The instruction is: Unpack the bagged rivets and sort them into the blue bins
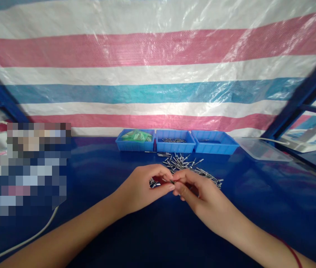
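Observation:
My left hand (141,188) and my right hand (206,191) meet fingertip to fingertip above the blue table. Both are closed in a pinch on a thin blind rivet (170,181), mostly covered by the fingers. Just beyond them, a loose pile of silvery blind rivets (178,161) is spread over the tabletop, partly hidden behind my hands. More rivets (174,140) lie inside the middle blue bin (175,147).
A left blue bin (135,146) holds green packets (136,135); the right blue bin (216,149) has a few thin pieces. Beside it lies a clear plastic lid (264,149). A white cable (44,227) crosses the left side. Striped sheeting (152,93) hangs behind.

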The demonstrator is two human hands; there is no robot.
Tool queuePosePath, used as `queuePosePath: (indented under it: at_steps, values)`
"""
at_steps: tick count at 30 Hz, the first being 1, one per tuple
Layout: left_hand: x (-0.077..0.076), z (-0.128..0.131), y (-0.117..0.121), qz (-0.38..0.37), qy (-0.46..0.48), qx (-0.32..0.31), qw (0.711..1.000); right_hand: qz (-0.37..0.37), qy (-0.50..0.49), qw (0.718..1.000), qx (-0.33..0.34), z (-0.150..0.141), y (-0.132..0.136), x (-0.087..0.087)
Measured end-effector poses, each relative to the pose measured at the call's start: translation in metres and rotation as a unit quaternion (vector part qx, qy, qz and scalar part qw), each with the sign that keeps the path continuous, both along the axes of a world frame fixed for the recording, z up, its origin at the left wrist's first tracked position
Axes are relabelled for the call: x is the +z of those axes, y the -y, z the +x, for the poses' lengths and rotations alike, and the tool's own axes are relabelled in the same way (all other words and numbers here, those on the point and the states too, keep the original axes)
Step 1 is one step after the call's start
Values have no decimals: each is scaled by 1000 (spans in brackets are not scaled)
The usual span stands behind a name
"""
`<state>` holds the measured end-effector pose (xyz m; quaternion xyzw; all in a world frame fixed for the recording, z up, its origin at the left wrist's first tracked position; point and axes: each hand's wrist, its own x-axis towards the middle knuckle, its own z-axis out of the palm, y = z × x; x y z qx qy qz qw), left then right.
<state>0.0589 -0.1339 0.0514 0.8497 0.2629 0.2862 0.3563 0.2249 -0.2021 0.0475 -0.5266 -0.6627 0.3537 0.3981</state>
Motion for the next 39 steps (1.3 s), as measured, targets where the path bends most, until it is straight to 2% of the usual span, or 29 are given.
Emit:
queuePosePath:
  at_steps: [4,7,11,16,23,33,36,39]
  values:
    - [-6,8,15,-197,101,75,972,-90,-119,989,8,-9,3,-3]
    - [-11,13,34,-239,125,120,955,-121,-189,974,16,-19,13,-4]
    - [-18,14,48,-237,134,131,953,-143,-209,967,27,-25,24,-5]
    - [-21,12,45,-219,116,146,958,-149,-209,966,30,-23,21,-8]
    - [-15,12,38,-137,109,150,973,-128,-199,972,8,-20,17,-9]
    - [-16,7,36,-46,127,161,978,-101,-199,975,7,-18,14,-2]
    - [-16,6,35,-23,134,155,979,-79,-180,980,-19,-16,11,-1]
    - [-15,6,33,-15,138,157,978,-18,-148,986,-73,-13,9,-1]
